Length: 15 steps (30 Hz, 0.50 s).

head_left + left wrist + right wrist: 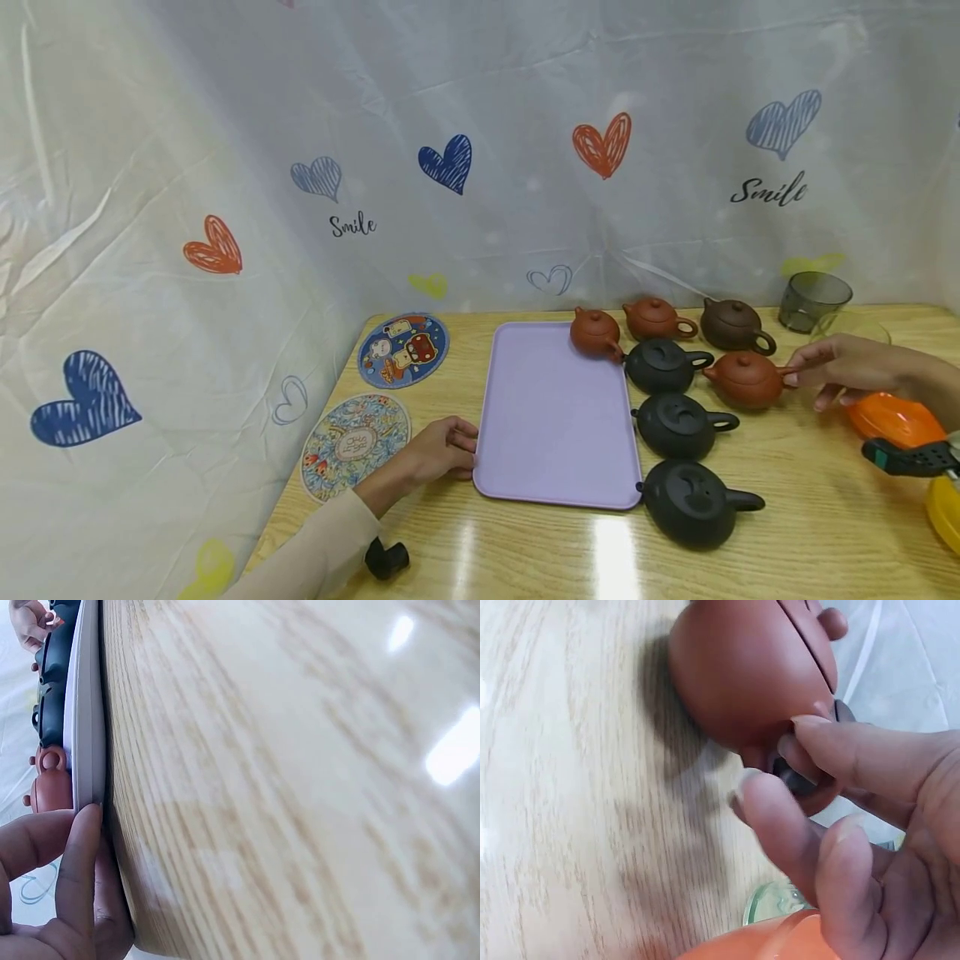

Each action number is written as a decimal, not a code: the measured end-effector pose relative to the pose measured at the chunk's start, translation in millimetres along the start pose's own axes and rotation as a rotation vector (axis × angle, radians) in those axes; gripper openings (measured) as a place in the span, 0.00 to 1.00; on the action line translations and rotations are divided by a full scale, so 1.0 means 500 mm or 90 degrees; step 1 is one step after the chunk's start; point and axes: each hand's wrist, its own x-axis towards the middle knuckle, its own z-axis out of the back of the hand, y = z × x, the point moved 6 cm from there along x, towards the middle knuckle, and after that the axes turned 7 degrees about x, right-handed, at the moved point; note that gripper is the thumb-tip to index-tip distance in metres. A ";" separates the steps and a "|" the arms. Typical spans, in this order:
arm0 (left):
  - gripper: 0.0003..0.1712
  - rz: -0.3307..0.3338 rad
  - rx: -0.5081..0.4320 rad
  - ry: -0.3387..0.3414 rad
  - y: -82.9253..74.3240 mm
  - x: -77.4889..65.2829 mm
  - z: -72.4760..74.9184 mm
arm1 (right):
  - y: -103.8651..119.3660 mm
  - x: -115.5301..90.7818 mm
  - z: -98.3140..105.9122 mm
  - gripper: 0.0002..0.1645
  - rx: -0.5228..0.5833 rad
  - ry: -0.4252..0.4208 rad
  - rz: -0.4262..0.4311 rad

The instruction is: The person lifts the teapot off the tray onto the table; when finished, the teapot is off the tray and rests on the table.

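My left hand [442,450] pinches the left rim of a lilac rectangular tray [555,433]; in the left wrist view its fingertips [84,825] meet at that edge. On the other side, my right hand [847,367] pinches the loop handle of a reddish-brown clay teapot [746,382]. The right wrist view has the thumb and a finger at the handle beside the round teapot body [742,667], and the other fingers loosely bent. A small reddish teapot [595,332] overlaps the tray's far right corner. Three black teapots [690,504] line its right edge, spouts toward it.
Behind stand another reddish teapot [652,318] and a dark brown one [731,325]. A grey glass [813,302], a yellowish clear glass [851,325], an orange item [896,421] and a yellow item [945,508] are at right. Two round patterned mats [403,350] lie left.
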 end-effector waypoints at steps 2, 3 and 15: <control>0.24 -0.002 0.002 -0.001 -0.001 -0.001 0.001 | 0.001 -0.001 0.003 0.23 0.004 -0.011 0.006; 0.24 -0.003 0.002 -0.001 -0.001 -0.001 0.001 | 0.002 -0.001 0.005 0.22 0.005 -0.016 0.011; 0.24 -0.002 -0.001 -0.003 -0.001 -0.002 -0.001 | 0.014 0.001 0.010 0.20 -0.026 -0.055 0.012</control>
